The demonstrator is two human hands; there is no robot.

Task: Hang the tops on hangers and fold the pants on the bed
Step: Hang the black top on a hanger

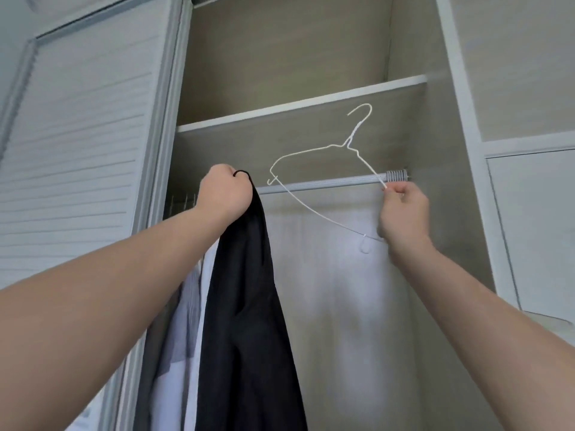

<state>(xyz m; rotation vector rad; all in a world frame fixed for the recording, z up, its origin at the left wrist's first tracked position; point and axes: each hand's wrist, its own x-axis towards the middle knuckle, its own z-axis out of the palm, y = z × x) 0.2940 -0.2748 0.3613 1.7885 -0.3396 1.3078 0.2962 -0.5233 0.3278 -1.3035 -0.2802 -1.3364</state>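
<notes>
Inside the open wardrobe, my left hand (225, 194) grips the black hook of a hanger carrying a dark top (249, 306), held up at the grey rail (320, 185). The top hangs straight down below my fist. My right hand (401, 213) pinches one shoulder of an empty white wire hanger (314, 178), which is tilted in front of the rail with its hook pointing up and free of the rail. A light blue garment (186, 306) hangs on the rail's left part, behind the dark top.
A shelf (298, 104) runs across just above the rail. A louvred sliding door (77, 166) stands at the left. The wardrobe's side panel (451, 135) and a cabinet door (535, 228) are at the right. The rail's right end sits in a ribbed bracket (396, 175).
</notes>
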